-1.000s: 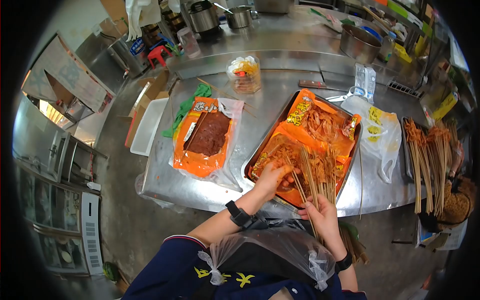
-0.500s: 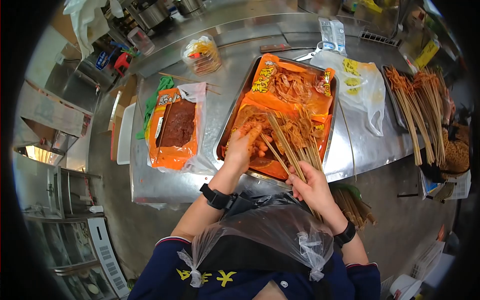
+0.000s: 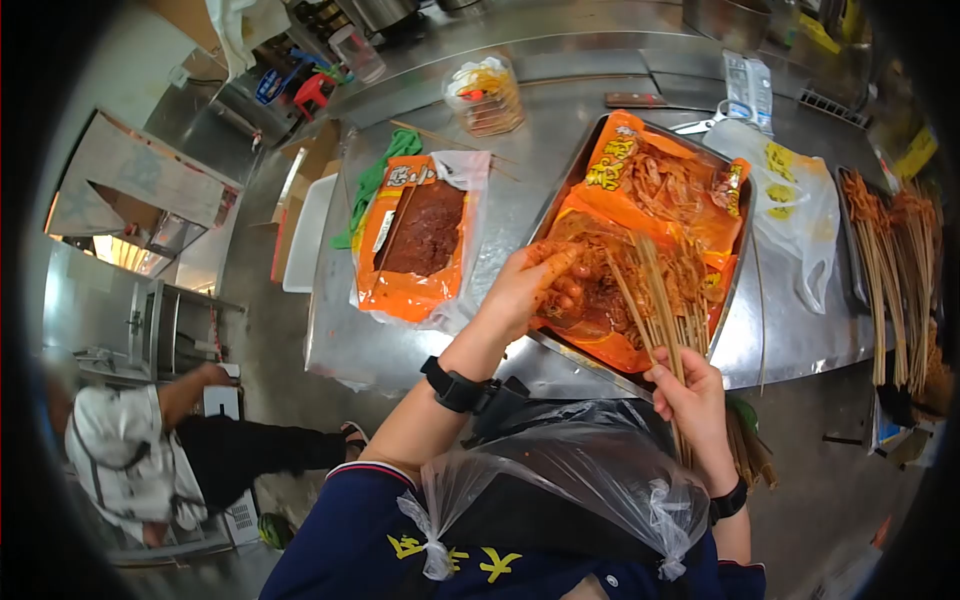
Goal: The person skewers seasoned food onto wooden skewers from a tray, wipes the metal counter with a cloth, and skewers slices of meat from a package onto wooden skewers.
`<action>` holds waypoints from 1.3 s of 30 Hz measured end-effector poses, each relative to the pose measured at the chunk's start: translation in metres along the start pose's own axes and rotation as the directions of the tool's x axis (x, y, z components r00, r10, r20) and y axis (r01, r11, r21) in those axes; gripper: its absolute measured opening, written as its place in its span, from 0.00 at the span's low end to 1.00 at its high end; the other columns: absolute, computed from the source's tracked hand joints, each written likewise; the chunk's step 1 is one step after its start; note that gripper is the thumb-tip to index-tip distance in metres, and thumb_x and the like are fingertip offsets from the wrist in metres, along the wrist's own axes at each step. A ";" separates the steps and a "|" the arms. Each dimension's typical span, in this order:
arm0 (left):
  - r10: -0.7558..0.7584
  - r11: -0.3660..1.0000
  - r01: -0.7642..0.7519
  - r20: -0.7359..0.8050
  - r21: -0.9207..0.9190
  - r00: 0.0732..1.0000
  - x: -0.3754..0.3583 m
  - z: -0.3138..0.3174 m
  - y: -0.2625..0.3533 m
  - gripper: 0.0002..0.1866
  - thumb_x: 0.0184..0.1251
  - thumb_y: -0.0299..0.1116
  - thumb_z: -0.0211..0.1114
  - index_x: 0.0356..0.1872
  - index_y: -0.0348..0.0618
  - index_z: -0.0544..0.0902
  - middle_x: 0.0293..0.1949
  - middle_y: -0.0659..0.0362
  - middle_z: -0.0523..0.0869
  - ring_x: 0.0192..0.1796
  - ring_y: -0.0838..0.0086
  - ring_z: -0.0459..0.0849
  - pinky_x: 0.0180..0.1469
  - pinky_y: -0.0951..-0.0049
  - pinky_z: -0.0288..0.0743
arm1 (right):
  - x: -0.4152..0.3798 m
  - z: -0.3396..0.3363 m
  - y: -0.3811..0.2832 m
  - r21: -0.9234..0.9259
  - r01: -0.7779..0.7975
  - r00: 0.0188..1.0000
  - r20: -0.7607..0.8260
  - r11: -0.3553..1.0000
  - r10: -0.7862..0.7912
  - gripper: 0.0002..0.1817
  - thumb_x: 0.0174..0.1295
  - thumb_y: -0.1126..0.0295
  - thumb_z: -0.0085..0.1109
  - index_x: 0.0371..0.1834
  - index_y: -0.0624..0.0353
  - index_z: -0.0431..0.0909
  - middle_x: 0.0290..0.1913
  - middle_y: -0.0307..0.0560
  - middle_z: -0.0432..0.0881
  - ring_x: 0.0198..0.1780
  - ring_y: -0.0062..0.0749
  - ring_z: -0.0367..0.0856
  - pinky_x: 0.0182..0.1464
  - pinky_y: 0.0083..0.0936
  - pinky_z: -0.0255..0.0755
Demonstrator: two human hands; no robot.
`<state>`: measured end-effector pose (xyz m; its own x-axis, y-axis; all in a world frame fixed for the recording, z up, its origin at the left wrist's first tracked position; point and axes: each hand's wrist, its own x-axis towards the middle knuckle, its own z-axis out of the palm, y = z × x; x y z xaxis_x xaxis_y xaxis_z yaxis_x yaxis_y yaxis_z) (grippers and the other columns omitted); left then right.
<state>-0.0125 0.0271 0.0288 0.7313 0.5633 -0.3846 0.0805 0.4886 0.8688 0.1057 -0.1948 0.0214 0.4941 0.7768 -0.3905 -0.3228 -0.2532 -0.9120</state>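
While the fingers of the right hand (image 3: 695, 400) close around the lower part of a few thin wooden sticks (image 3: 660, 300), the sticks' upper ends slant away from those fingertips toward the shredded food (image 3: 605, 265) in the metal tray (image 3: 741, 290). Just beyond the right fingers, more skewers (image 3: 697, 325) lean close together, their loaded ends farther off.

The sticks look light and fairly stiff, likely to bend a little and roll against one another. Their bare lower lengths seem the surest place to take hold, since the upper parts look slick with red sauce. The shredded food seems soft, limp and slippery, apt to tear or slide if squeezed hard; a loose, gathering pinch would suit it better than a tight one.

Sauce coats the fingers of the left hand (image 3: 525, 285), which are partly curled over the shredded food, with the sticks just to their right. Whether they pinch a strand or merely touch the surface, I cannot tell. An orange packet (image 3: 625, 150) lies beyond the left fingertips, and another packet, holding a dark slab (image 3: 430, 235), rests on the table (image 3: 525, 185) well to their left.
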 end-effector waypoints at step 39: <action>0.248 0.037 -0.210 0.194 0.977 0.949 -0.007 0.033 -0.040 0.13 0.53 0.39 0.61 0.27 0.36 0.78 0.25 0.44 0.79 0.32 0.49 0.78 0.35 0.56 0.71 | 0.006 -0.017 0.002 0.218 0.077 0.997 -0.011 0.973 -0.077 0.10 0.60 0.76 0.54 0.44 0.65 0.72 0.29 0.44 0.79 0.18 0.15 0.70 0.16 0.11 0.63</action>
<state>0.0009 -0.0185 0.0068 0.8455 0.5264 -0.0892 0.5115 -0.7509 0.4178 0.1217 -0.2010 0.0151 0.5259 0.7878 -0.3206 -0.4522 -0.0603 -0.8899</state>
